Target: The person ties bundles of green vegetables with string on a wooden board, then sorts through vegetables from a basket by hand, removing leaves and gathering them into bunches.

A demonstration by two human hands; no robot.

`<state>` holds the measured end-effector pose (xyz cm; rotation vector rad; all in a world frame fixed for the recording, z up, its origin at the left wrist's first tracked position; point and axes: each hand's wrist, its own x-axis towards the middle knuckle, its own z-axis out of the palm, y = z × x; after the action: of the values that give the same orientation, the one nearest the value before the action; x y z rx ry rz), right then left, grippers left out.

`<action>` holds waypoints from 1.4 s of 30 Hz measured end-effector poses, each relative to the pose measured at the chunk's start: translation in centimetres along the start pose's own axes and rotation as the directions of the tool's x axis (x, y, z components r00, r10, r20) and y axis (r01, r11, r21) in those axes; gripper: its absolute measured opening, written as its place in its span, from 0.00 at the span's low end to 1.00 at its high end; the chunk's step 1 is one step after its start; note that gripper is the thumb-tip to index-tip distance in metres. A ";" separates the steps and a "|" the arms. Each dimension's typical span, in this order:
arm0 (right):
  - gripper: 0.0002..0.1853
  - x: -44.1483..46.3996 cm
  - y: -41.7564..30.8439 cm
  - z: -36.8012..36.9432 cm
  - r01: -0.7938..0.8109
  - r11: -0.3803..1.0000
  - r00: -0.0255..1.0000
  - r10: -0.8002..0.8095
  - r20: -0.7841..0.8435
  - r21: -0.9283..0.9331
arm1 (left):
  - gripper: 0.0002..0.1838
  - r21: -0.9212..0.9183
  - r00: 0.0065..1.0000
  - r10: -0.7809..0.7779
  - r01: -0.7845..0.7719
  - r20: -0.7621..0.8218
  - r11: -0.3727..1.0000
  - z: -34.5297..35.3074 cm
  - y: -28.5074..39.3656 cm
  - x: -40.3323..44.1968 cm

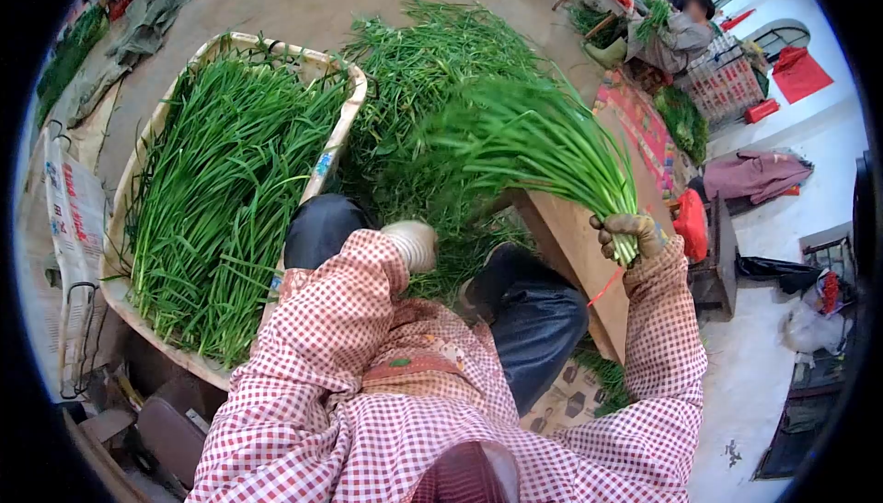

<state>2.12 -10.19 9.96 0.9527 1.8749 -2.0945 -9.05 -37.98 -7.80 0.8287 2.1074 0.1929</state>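
Here, clock face: laid flat before the seated worker, twelve o'clock straight ahead, as an onlooker in the room would set it.
Right hand (635, 236): apparently gloved and brown-stained; fingers curled firmly around the pale lower stems of a bunch of long, flat-leaved greens (589, 158).
Long axis of bunch: from the fist it rises towards eleven o'clock, then bends over to ten; cut stem ends protrude just past the fingers, on the six o'clock side; leaf tips blurred.
Left hand (412, 245): in a pale, ribbed glove, at nine o'clock from the right, beside the knee; finger closure cannot be told.
Heap of loose, tangled green leaves (432, 52): twelve o'clock from the left hand, which is the nearer one; ten to eleven from the right. The bunch's tips overlie it in view; contact cannot be judged.
Cream, oblong plastic tub (355, 103): filled with similar greens lying lengthwise; ten o'clock from the left hand, again the nearer.
Brown, flat-sided board (566, 245): just to the eight o'clock side of the right fist, a thin red strip (604, 287) beside it.
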 end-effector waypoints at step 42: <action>0.30 -0.7 13.6 -19.5 0.231 0.701 0.960 -0.276 0.042 -0.675 | 0.18 -0.558 0.500 -0.272 -0.802 -0.822 0.213 -13.9 17.8 12.0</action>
<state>16.43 5.34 -0.96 0.5946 2.6357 -1.2646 -15.97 -14.79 0.36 0.3073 1.8373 2.3689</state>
